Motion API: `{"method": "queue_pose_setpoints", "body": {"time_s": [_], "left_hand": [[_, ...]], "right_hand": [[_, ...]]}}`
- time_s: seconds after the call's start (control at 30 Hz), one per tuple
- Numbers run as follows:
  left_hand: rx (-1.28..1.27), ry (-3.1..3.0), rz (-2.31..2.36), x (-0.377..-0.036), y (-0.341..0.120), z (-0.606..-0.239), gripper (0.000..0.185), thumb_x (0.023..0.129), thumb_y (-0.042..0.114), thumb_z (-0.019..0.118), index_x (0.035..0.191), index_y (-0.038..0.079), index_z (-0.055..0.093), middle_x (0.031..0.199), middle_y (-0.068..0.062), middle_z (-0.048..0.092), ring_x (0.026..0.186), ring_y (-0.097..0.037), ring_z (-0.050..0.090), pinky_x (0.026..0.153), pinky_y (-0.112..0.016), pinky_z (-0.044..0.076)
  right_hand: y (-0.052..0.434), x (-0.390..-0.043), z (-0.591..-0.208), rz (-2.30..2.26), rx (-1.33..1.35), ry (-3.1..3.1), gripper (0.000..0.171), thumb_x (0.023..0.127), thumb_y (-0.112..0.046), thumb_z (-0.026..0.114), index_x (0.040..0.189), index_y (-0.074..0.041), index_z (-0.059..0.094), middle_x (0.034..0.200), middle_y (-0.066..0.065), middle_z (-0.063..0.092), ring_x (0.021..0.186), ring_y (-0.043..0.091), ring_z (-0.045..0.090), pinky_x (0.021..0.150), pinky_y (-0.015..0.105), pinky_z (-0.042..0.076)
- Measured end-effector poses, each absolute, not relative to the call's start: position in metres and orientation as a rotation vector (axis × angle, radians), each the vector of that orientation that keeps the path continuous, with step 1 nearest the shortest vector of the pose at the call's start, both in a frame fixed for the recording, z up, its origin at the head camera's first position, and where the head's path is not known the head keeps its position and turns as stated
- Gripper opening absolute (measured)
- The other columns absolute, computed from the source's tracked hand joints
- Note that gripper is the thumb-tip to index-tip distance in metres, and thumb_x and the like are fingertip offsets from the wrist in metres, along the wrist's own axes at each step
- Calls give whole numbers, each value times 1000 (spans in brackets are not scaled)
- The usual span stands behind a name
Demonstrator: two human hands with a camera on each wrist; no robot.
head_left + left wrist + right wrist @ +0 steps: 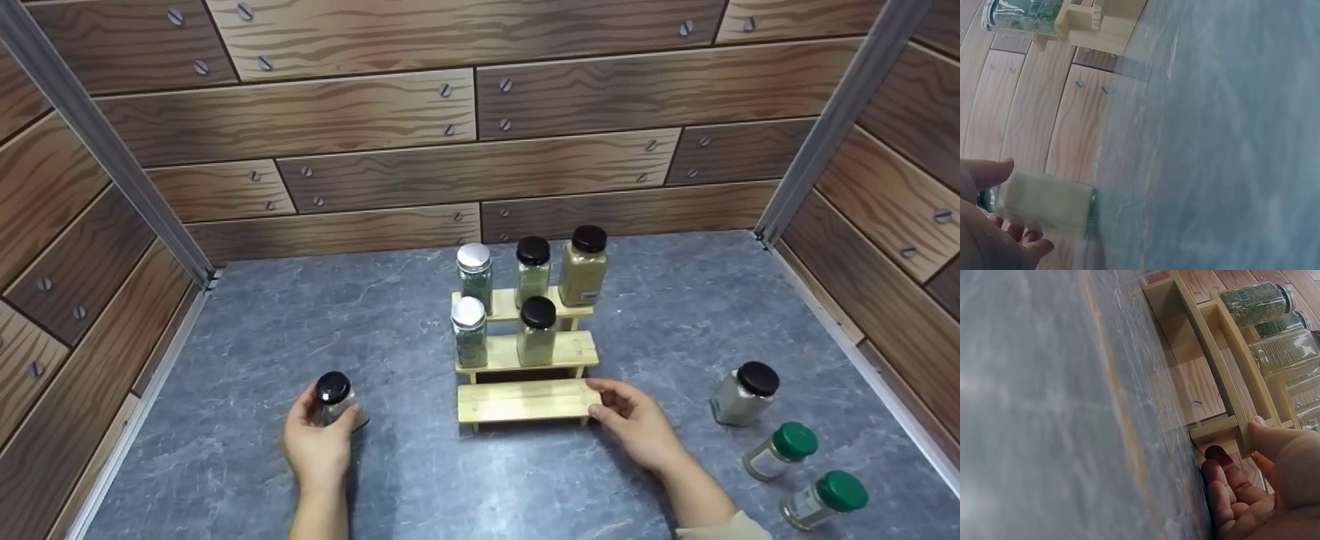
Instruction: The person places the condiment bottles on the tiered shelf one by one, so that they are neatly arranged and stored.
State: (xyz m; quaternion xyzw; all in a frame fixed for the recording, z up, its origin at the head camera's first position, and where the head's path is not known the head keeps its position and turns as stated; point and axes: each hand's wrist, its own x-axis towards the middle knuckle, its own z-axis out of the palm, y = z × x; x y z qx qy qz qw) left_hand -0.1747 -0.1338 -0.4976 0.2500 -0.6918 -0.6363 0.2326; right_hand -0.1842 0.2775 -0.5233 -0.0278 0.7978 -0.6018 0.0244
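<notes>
On the left, my left hand (319, 446) grips a spice jar (334, 388) with a black lid, thumb on one side and fingers round the other. The left wrist view shows pale contents in this jar (1053, 203), its base close to the tabletop. At the middle stands a three-step wooden spice rack (525, 401). My right hand (641, 431) pinches the right end of its lowest step; in the right wrist view the thumb (1261, 430) lies against the edge of that step.
Silver-lidded jars (470, 330) and black-lidded jars (538, 330) stand on the rack's upper two steps. To the right are a black-lidded jar (744, 394) and two green-lidded jars (780, 450). Wood-patterned walls (375, 120) surround the grey marbled tabletop (300, 315).
</notes>
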Motion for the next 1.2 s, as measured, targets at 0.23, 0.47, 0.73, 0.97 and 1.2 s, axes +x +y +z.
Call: {"method": "queue_pose_setpoints", "body": {"time_s": [0.23,0.47,0.73,0.97,1.2], "left_hand": [[724,-1878,-1818,-173,-125,-492,67,79,-18,79,141,-13,56,137,-33,58,126,-41,57,94,-13,52],[595,-1918,-1800,-150,-97,-459,64,73,-13,88,133,-8,64,128,-27,68,117,-30,67,100,-20,54],[67,-1879,-2069,-140,-46,-406,62,65,-21,84,124,-14,65,117,-25,72,101,-21,73,90,-30,62],[-457,-1926,-2252,-166,28,-363,55,69,-18,83,122,-9,68,118,-22,73,108,-33,72,94,-39,62],[-501,-2154,-2149,-193,94,-354,54,76,-14,84,126,-1,68,126,-13,73,121,-24,69,103,-27,55]], "right_hand": [[281,-186,-522,-1876,-145,2473,43,99,-1,70,139,12,60,110,19,71,88,13,62,71,22,51],[279,-189,-524,-1892,-243,2456,43,100,-4,70,138,14,59,116,23,71,94,13,64,76,23,53],[278,-188,-525,-1904,-240,2454,43,100,-2,70,137,15,59,113,23,71,92,14,65,75,23,54],[283,-187,-524,-1907,-200,2460,41,100,-1,70,136,13,60,108,19,70,87,12,62,73,22,52],[282,-182,-527,-1905,-175,2467,39,99,-2,72,134,12,63,104,14,68,85,11,58,72,22,50]]}}
